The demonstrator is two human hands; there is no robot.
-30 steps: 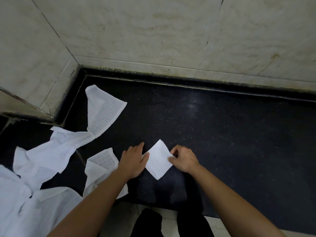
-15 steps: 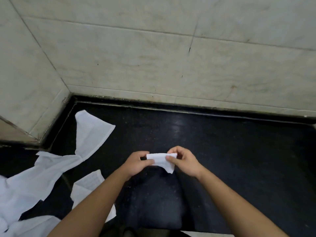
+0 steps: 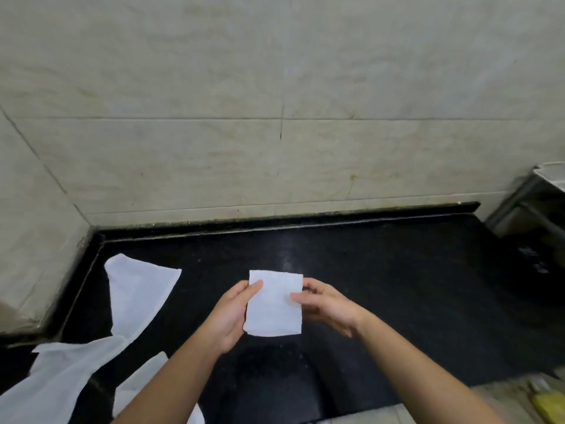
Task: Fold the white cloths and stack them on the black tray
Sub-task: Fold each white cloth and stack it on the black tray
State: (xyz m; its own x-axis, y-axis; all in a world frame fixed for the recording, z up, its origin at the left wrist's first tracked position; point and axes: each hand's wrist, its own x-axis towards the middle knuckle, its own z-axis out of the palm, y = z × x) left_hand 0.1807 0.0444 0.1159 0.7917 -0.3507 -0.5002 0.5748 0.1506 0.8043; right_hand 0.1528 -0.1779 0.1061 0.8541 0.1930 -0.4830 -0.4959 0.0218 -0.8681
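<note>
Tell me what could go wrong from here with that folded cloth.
1. The folded cloth is held above the black counter by its side edges only, between the left hand and right hand. A loosened grip may let the fold fall open.
2. Unfolded cloths sprawl at the left. Setting it down among them could muddle the pile.

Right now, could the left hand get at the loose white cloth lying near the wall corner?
Probably yes. Only black countertop lies between the left hand and the loose white cloth. But it pinches the folded cloth, which the right hand also holds.
</note>
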